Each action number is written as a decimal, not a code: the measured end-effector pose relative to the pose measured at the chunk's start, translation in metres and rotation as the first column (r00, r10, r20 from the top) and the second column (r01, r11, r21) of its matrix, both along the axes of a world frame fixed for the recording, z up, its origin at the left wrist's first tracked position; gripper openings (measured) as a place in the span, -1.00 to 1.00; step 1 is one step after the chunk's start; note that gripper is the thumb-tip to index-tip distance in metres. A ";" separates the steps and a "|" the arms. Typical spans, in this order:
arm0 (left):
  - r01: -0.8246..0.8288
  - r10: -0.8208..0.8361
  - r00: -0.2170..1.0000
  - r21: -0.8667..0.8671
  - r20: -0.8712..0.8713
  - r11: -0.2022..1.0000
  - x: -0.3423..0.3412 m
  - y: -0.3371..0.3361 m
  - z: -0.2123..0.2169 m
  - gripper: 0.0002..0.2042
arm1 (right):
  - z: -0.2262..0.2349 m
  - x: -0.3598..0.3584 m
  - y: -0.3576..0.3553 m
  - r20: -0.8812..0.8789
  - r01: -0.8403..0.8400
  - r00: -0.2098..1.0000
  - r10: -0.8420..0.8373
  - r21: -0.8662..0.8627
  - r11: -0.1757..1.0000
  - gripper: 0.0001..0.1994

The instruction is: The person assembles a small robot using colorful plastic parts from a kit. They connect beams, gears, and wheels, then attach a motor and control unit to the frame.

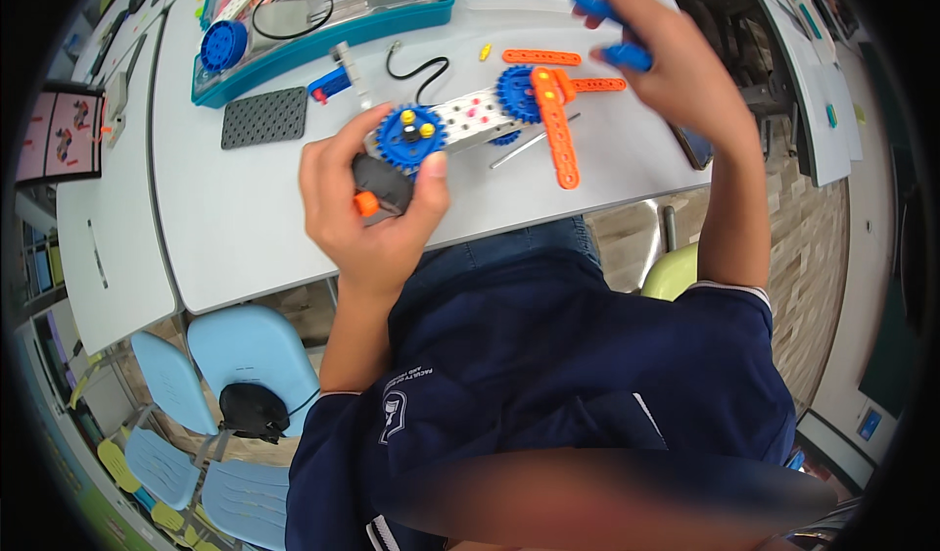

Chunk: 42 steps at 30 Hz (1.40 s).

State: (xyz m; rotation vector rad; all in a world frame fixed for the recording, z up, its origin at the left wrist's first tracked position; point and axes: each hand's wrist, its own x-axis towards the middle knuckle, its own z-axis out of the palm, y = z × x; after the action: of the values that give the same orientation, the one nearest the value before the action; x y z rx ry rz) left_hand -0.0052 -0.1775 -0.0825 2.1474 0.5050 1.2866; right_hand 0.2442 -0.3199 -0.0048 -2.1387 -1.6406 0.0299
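Observation:
My left hand point(367, 203) is closed round one end of a toy building-kit model, where a blue gear wheel point(411, 138) with yellow pegs sits beside a dark grey block with an orange knob point(366, 204). From there a white perforated beam point(477, 113) runs right to a second blue gear point(519, 94). Orange strips point(558, 144) are fixed at that far end. Above and to the right, my right hand point(676, 56) grips a blue two-pronged tool point(627, 56), whose kind I cannot make out. It is apart from the model.
A teal-rimmed tray of parts point(323, 66) stands at the back. Left of the model lie a grey perforated plate point(264, 117) and a blue piece point(330, 85). A black cable point(423, 63), a yellow peg point(486, 52) and a metal rod point(519, 149) lie around it. Blue chairs point(253, 350) stand lower left.

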 end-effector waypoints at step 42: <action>0.056 -0.053 0.998 -0.097 0.032 0.994 -0.009 0.006 -0.003 -0.53 | 0.046 0.072 0.036 0.085 0.077 0.995 -0.053 -0.301 0.950 -0.70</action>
State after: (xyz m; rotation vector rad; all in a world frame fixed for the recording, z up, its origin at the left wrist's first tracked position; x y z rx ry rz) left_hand -0.0141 -0.1719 -0.0858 2.0447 0.4844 1.2358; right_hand 0.3164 -0.2838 0.0409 -2.4495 -1.6985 0.1961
